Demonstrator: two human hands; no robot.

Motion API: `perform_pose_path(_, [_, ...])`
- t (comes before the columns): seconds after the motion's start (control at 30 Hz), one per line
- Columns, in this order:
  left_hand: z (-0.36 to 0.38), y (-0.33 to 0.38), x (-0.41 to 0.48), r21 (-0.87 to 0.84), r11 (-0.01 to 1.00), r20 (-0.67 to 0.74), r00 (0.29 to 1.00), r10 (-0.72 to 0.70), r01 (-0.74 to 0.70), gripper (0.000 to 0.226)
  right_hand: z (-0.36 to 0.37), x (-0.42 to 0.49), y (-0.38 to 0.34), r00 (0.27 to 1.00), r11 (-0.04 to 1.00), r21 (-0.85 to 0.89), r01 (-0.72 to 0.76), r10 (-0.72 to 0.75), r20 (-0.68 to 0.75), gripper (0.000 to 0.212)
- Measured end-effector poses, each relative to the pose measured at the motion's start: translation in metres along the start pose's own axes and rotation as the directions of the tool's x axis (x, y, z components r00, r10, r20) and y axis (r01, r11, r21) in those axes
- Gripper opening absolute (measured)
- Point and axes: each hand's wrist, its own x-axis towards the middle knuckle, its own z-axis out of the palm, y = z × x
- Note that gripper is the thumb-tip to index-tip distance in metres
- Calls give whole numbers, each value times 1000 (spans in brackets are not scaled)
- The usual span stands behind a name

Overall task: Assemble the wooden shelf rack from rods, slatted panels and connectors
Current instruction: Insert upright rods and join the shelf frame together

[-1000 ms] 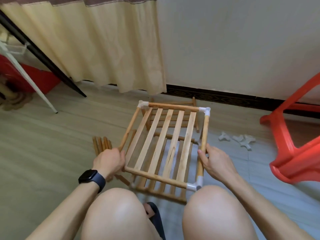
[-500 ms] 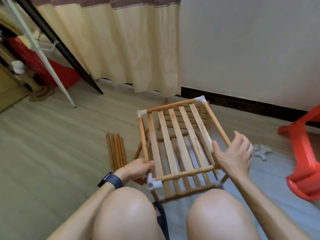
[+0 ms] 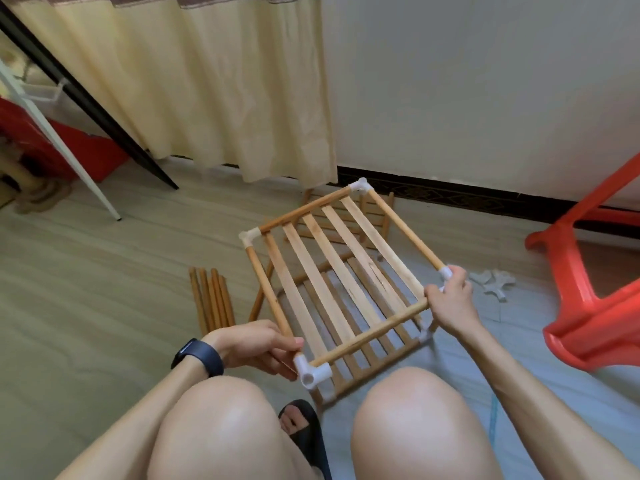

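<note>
The square slatted shelf frame (image 3: 332, 282), wooden rods joined by white corner connectors, is held tilted above the floor, in front of the person's knees. The left hand (image 3: 256, 348), a smartwatch (image 3: 197, 356) on its wrist, has its fingers curled round the frame's left rod just beside the nearest connector (image 3: 313, 372). The right hand (image 3: 450, 299) has its fingers closed round the frame's right corner. Under the frame lies a second slatted panel (image 3: 367, 344). Left of the frame, a bundle of loose rods (image 3: 211, 299) lies on the floor; right of it, spare white connectors (image 3: 495, 284) and a red plastic chair (image 3: 588, 306).
</note>
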Motion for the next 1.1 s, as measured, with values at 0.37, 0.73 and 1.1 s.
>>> perform_pose_path(0.37, [-60,36,-9,446,890,-409,906,110,93,37,14,2,-17,993,994,108,31,-18,-117,100])
perform_pose_path(0.73, [-110,32,39,465,865,-713,659,241,187,57,42,-26,0,995,994,61,91,-94,40,100])
perform_pose_path(1.1, [-54,-24,47,-208,971,-665,745,-53,-116,35,18,46,-37,966,958,-215,191,-145,212,84])
